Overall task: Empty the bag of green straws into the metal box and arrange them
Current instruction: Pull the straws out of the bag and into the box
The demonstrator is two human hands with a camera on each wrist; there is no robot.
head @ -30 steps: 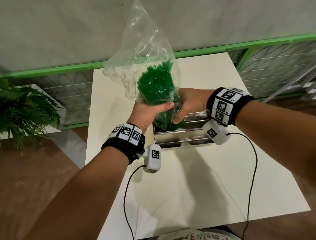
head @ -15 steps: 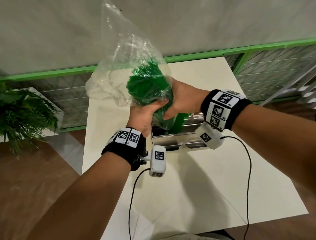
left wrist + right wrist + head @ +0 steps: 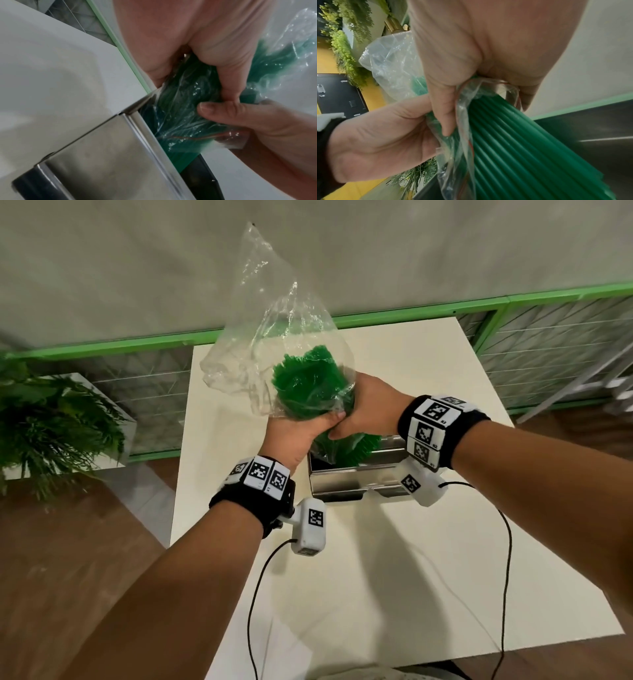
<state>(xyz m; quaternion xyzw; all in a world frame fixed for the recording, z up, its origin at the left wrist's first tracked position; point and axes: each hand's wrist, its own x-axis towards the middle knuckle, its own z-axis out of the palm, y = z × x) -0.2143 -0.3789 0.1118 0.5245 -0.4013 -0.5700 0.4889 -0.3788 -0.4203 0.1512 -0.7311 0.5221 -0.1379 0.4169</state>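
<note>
1. Gripping the crinkled clear plastic bag [image 3: 274, 344] round its middle, the left hand [image 3: 294, 436] and the right hand [image 3: 366, 409] each curl their fingers about the bundle of long green plastic straws [image 3: 513, 135] inside it.
2. The bag is upended above the shiny rectangular metal box [image 3: 352, 477], which stands on the pale square table [image 3: 394, 577]. The straws' lower ends poke out of the bag's mouth and into the box; their upper ends are still inside the plastic.
3. Likely slip: the bundle leans, so if both grips loosen at once the straws may fan out and spill over the box's rim [image 3: 150, 135] onto the table.
4. Another risk: the loose film at the mouth, pinched under the right thumb [image 3: 443, 119], may catch on the straws and drag some back up as the bag lifts.
5. Pressing sideways on the leaning bundle may push the light-looking box along the table.
6. Room: there is bare table in front of and to the right of the box. The green rail [image 3: 428, 309] runs behind the table's far edge, and a leafy green plant [image 3: 51, 419] stands well off to the left, so lifting straight up looks unobstructed.
</note>
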